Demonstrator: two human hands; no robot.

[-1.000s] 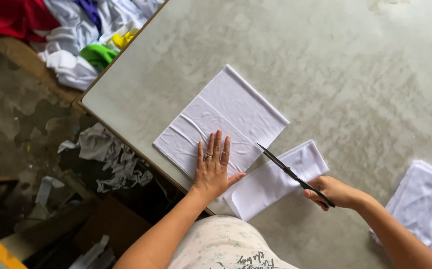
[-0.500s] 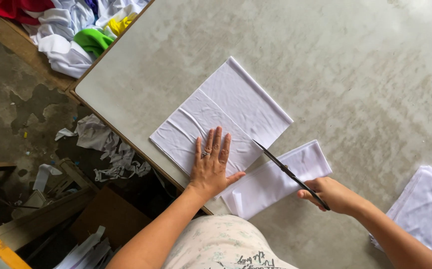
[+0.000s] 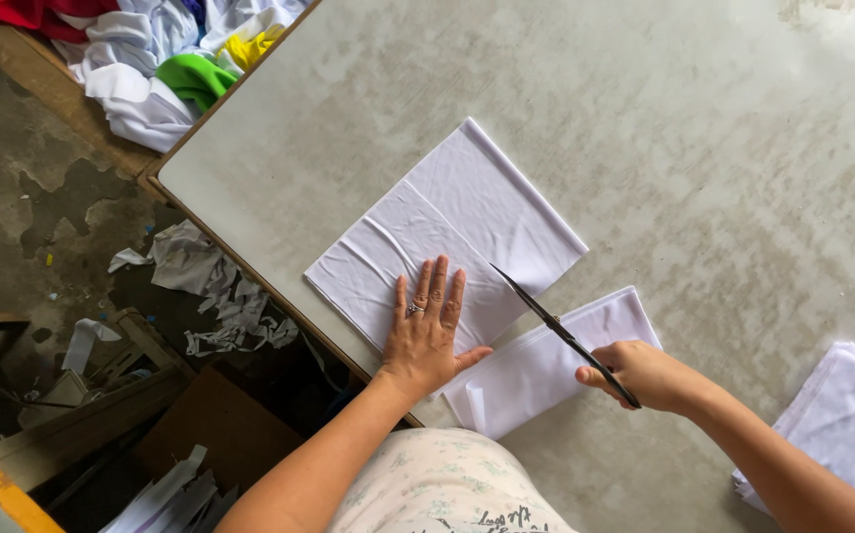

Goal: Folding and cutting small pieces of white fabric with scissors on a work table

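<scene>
A folded white cloth [image 3: 467, 222] lies on the grey table [image 3: 644, 128] near its front edge. My left hand [image 3: 427, 331] presses flat on the near part of the cloth, fingers together. My right hand [image 3: 644, 375] grips black scissors [image 3: 546, 321], whose blades point up and left at the cloth's near right edge. A smaller white cloth piece [image 3: 556, 360] lies under the scissors, between my two hands.
A stack of white cloth [image 3: 842, 419] sits at the right edge. A heap of white, green, yellow and red fabric [image 3: 166, 54] lies on a bench at top left. White scraps [image 3: 205, 286] litter the floor below the table's edge.
The view has shifted slightly. My left hand stays pressed on the cloth and my right hand keeps the scissors at the same edge; no clear movement of the cloth.
</scene>
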